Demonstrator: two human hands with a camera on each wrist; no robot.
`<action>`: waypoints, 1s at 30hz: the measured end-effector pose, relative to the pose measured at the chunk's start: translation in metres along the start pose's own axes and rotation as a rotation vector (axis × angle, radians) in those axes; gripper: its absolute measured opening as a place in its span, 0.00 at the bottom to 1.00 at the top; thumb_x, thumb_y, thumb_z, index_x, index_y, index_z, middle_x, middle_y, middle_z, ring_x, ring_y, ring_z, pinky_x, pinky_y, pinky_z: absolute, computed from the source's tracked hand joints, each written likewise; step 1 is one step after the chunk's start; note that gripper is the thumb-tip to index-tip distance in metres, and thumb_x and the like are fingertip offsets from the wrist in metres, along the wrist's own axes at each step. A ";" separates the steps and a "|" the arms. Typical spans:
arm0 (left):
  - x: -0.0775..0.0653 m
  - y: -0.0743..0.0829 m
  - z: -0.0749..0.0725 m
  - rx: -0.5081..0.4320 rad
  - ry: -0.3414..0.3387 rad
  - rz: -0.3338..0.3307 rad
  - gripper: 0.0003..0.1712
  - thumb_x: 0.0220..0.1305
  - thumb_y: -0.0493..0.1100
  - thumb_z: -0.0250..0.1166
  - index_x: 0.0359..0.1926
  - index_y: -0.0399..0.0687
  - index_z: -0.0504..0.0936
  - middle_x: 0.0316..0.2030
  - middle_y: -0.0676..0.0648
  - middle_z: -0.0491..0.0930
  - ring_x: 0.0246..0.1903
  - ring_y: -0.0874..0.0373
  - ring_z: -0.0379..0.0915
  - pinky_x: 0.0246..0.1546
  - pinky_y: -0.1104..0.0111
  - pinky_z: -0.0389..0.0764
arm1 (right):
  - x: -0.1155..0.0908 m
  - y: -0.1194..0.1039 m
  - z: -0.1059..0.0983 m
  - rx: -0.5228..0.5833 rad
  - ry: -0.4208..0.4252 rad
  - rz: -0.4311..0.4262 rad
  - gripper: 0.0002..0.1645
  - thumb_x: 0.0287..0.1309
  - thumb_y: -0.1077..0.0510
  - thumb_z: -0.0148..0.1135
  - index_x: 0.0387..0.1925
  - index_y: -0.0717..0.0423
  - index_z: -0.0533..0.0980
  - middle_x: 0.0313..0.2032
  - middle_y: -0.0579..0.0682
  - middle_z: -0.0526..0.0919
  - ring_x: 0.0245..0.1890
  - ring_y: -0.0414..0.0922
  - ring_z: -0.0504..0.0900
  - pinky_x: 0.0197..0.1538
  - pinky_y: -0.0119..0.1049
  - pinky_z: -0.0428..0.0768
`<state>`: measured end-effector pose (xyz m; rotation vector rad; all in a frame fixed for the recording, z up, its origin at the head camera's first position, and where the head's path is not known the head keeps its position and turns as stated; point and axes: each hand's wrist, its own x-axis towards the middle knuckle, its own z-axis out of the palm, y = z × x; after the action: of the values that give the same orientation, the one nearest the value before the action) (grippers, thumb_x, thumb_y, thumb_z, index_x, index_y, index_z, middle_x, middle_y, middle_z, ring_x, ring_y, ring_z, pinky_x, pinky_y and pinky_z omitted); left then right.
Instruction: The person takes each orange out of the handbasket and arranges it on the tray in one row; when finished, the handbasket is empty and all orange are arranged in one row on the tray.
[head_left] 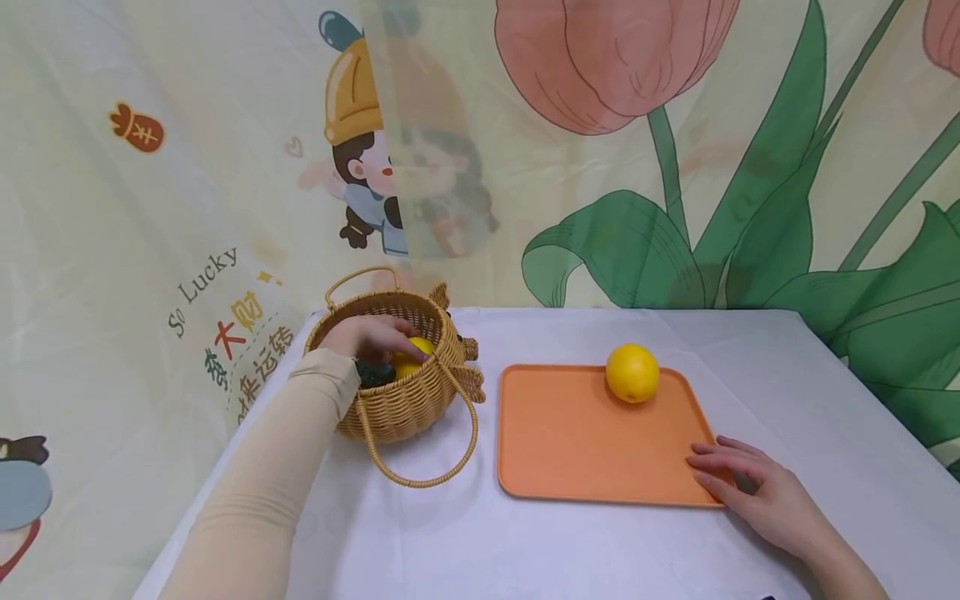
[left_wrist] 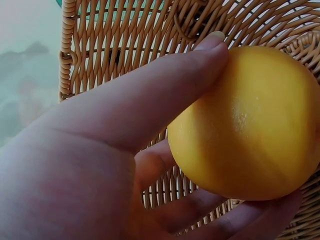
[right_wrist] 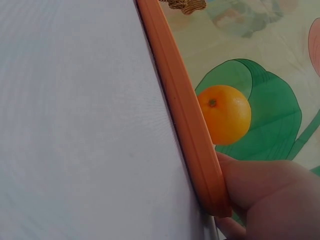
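Observation:
My left hand (head_left: 372, 333) reaches into a wicker basket (head_left: 390, 417) at the left of the table. Its thumb and fingers curl round an orange (left_wrist: 250, 125), which fills much of the left wrist view. In the head view that fruit shows partly beneath the fingers. My right hand (head_left: 765, 492) rests at the right edge of an orange-coloured tray (head_left: 585, 442), fingertips and thumb over the rim and fairly straight. Another orange (head_left: 632, 373) sits at the tray's back edge, right of its middle.
A dark green item (head_left: 375, 373) lies in the basket beside the left wrist, its kind unclear. One basket handle (head_left: 423, 482) hangs down over the front onto the white tablecloth (head_left: 450, 550). A printed curtain (head_left: 465, 167) hangs behind the table.

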<state>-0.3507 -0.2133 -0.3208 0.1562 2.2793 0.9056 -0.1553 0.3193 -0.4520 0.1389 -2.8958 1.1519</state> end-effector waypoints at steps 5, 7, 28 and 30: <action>-0.001 0.002 0.002 -0.005 0.013 -0.015 0.39 0.65 0.48 0.71 0.71 0.38 0.67 0.52 0.41 0.73 0.28 0.59 0.63 0.32 0.71 0.70 | -0.002 0.000 0.001 -0.003 -0.021 0.033 0.27 0.63 0.40 0.71 0.56 0.50 0.84 0.64 0.59 0.78 0.71 0.66 0.59 0.62 0.75 0.60; -0.002 0.003 0.002 0.012 0.028 -0.019 0.39 0.65 0.49 0.71 0.70 0.39 0.67 0.50 0.41 0.72 0.24 0.60 0.59 0.28 0.71 0.67 | -0.002 0.000 0.001 -0.003 -0.015 0.018 0.26 0.63 0.41 0.71 0.56 0.51 0.84 0.64 0.59 0.78 0.71 0.67 0.59 0.62 0.75 0.61; -0.006 0.005 0.001 0.079 0.073 0.013 0.37 0.63 0.50 0.70 0.68 0.41 0.71 0.50 0.41 0.75 0.25 0.59 0.63 0.30 0.71 0.74 | 0.000 0.000 -0.002 0.005 0.005 -0.001 0.25 0.63 0.42 0.71 0.56 0.50 0.84 0.64 0.59 0.77 0.71 0.67 0.59 0.61 0.76 0.60; -0.006 0.005 0.000 0.065 0.080 0.033 0.37 0.62 0.50 0.71 0.69 0.41 0.70 0.49 0.41 0.75 0.22 0.60 0.60 0.27 0.70 0.72 | 0.000 0.000 -0.001 0.013 0.002 0.002 0.24 0.63 0.42 0.71 0.56 0.49 0.84 0.64 0.58 0.78 0.71 0.67 0.59 0.61 0.76 0.60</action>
<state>-0.3464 -0.2116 -0.3149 0.1898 2.3877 0.8692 -0.1553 0.3197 -0.4512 0.1348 -2.8879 1.1702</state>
